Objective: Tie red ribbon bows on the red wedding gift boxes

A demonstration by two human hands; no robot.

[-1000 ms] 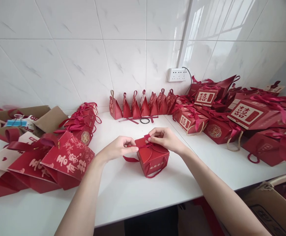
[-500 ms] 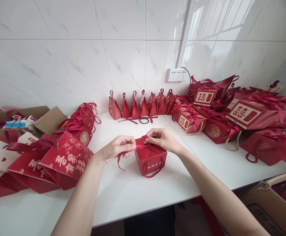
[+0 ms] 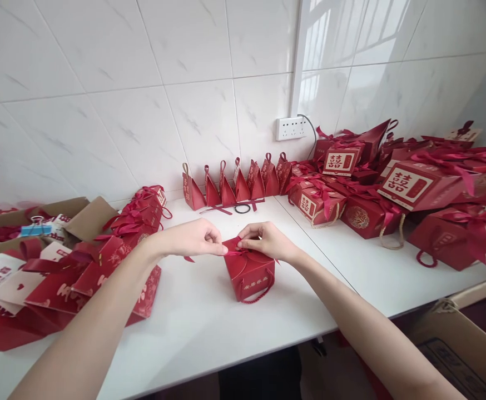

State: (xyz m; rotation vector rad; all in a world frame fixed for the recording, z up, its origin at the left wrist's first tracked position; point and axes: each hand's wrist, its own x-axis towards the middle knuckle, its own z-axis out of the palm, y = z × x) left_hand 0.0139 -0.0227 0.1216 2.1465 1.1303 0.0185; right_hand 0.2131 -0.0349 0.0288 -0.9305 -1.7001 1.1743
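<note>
A small red gift box (image 3: 249, 278) with a rope handle and light lettering stands upright on the white table, its top flaps folded over. My left hand (image 3: 201, 238) pinches a red ribbon (image 3: 228, 248) at the left edge of the box top. On top of the box, my right hand (image 3: 263, 240) grips the ribbon between thumb and fingers near its middle. One loose ribbon end shows below my left hand. My fingers partly cover the ribbon, so I cannot tell how it is knotted.
Several triangular red boxes (image 3: 226, 191) line the wall, with ribbon strips and a black ring (image 3: 243, 209) before them. Ribboned boxes (image 3: 410, 183) are heaped at right. Red bags (image 3: 59, 294) and a carton (image 3: 88, 219) stand left. A socket strip (image 3: 291, 128) is on the wall; another carton (image 3: 455, 350) sits below right.
My left hand has turned palm-down and come closer to the box top, its forearm swinging left. My right hand stays at the ribbon's middle. The view has tilted slightly.
</note>
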